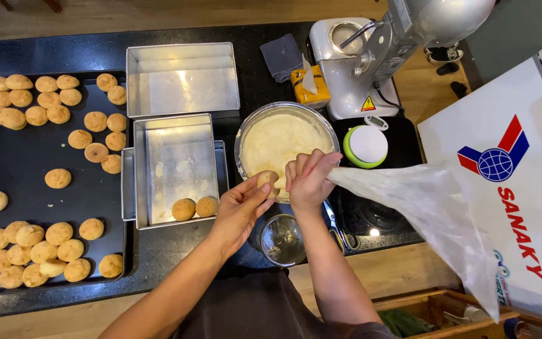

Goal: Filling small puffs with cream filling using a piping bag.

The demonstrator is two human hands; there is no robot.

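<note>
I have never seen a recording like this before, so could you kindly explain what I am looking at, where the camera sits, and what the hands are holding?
There is no machine at work here: a person uses two bare hands, and the single picture comes from a camera worn on their head, looking down. The left hand holds a small round puff. The right hand grips a clear piping bag, its narrow end at the puff. Behind the hands stands a metal bowl of pale cream. On the dark counter lie a black tray of baked puffs, a square tin with two puffs, an empty tin, a stand mixer and a small metal cup.
</note>
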